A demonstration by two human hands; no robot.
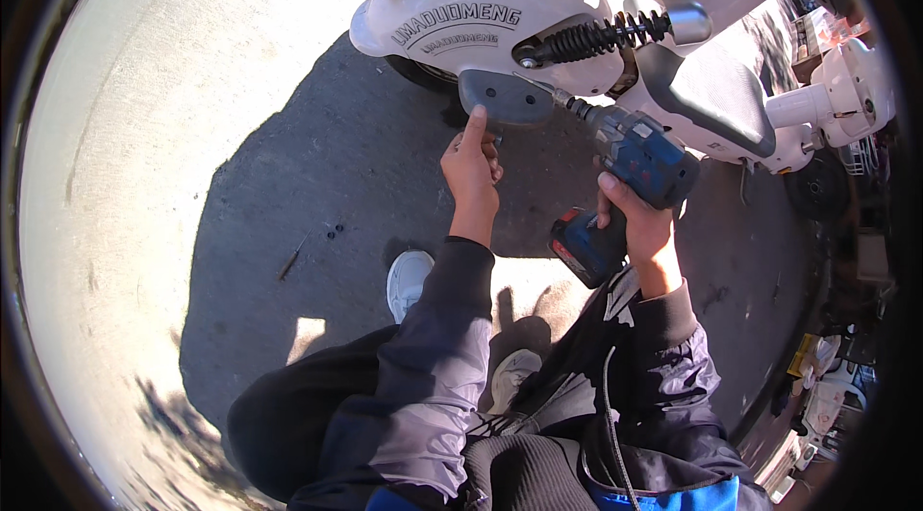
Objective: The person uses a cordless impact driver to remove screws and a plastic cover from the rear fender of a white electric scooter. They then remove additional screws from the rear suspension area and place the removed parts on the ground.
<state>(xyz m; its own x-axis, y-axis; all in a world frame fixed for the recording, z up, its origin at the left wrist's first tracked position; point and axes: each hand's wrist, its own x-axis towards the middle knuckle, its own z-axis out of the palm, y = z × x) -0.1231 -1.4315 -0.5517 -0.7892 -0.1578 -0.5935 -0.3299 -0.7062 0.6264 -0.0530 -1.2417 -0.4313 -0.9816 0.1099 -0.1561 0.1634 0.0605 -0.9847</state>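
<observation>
My right hand (635, 218) is wrapped round the grip of a blue cordless impact driver (642, 153). The driver's bit (569, 99) points up and left, and its tip lies at the right part of a dark grey rounded cover (505, 99) with two dark holes. Just below that cover is my left hand (471, 170), one finger stretched up to the lower left edge and the others curled. A small dark piece shows at the curled fingers, too small to name. The cover sits low on the white rear fender (481, 6) of an electric scooter.
A black coil shock absorber (601, 38) slants above the driver. A screwdriver (291, 259) and small dark parts (334, 231) lie on the shaded ground at left. The scooter's front wheel (817, 186) stands at right, with assorted clutter (827, 396) along the far right edge.
</observation>
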